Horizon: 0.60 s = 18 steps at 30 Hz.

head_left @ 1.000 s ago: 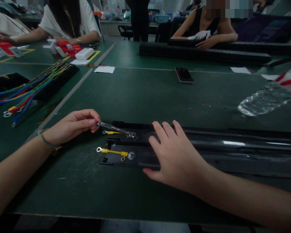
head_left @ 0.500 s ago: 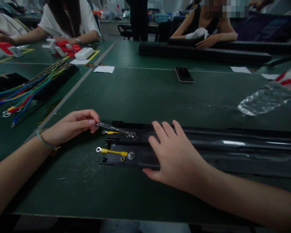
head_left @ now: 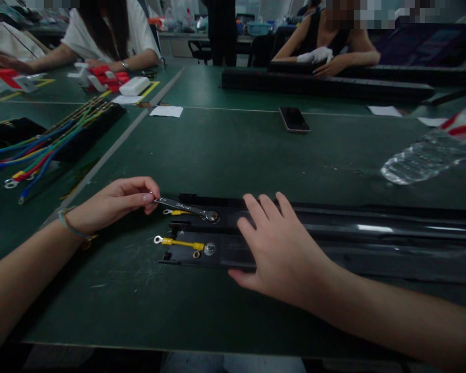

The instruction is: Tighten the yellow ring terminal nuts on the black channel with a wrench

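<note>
My left hand (head_left: 118,202) pinches the thin end of a metal wrench (head_left: 184,206). The other end of that wrench sits around a nut (head_left: 214,216) in the far one of two black rails (head_left: 380,228) lying side by side. My right hand (head_left: 283,243) spans both rails, its thumb at the near edge and spread fingers reaching over to the far edge. A short yellow cable (head_left: 184,243) with ring terminals runs to a bolt (head_left: 209,248) in the near rail. Beside it lies a small loose-looking nut (head_left: 197,254). Another yellow cable (head_left: 178,212) is partly hidden under the wrench.
Coloured cables (head_left: 58,140) with ring ends lie at the left. A phone (head_left: 294,119), a paper slip (head_left: 166,111) and a plastic bottle (head_left: 423,155) lie beyond the rails. Other people sit across the table, with more long black pieces (head_left: 326,85) in front of one.
The wrench and both hands hold almost the same positions. Across the table, a co-worker's gloved hand has shifted slightly.
</note>
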Each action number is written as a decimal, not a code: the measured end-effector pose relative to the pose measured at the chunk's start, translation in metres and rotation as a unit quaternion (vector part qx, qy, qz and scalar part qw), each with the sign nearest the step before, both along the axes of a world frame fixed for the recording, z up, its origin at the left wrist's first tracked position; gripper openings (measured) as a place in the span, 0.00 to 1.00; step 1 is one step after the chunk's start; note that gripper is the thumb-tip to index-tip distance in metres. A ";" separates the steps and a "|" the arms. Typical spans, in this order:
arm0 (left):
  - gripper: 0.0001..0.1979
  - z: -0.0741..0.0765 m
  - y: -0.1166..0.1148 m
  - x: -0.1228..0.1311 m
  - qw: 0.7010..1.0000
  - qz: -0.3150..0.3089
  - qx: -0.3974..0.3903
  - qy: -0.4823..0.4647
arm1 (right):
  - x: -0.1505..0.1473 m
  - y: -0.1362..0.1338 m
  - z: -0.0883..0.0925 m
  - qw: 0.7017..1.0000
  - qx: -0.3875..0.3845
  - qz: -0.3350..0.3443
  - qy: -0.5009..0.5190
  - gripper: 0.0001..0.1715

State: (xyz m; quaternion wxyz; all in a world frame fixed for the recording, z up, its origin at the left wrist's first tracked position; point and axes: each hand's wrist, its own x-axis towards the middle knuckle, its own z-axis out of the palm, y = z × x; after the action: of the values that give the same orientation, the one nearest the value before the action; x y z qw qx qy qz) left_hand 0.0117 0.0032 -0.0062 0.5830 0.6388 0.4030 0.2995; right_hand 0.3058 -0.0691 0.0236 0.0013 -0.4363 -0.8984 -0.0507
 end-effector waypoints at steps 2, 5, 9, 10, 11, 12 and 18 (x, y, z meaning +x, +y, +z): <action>0.03 0.000 0.000 0.000 1.000 -0.005 0.000 0.000 | 0.000 0.000 0.000 1.000 -0.001 0.001 0.002 0.36; 0.03 0.000 0.001 0.000 1.000 -0.008 -0.002 0.004 | 0.000 -0.001 -0.001 1.000 -0.005 0.001 0.005 0.36; 0.03 0.000 0.001 0.000 1.000 -0.002 -0.001 0.009 | -0.001 -0.001 0.000 1.000 -0.007 -0.001 0.006 0.36; 0.03 0.000 0.001 0.000 1.000 -0.002 0.001 0.010 | -0.001 -0.001 0.000 1.000 -0.007 -0.001 0.006 0.36; 0.03 0.000 0.001 0.000 1.000 -0.001 0.002 0.012 | -0.001 -0.001 0.000 1.000 -0.008 -0.001 0.006 0.36; 0.04 0.000 0.001 0.000 1.000 -0.003 0.002 0.014 | -0.001 -0.001 0.000 1.000 -0.009 -0.001 0.007 0.36; 0.03 0.000 0.001 -0.002 1.000 -0.010 0.011 0.019 | 0.000 0.000 0.000 1.000 -0.008 0.001 0.010 0.35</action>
State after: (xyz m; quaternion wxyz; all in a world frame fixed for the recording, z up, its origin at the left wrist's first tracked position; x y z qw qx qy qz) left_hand 0.0093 0.0040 -0.0063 0.5715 0.6547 0.4039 0.2857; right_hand 0.3053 -0.0688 0.0234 0.0069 -0.4362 -0.8990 -0.0393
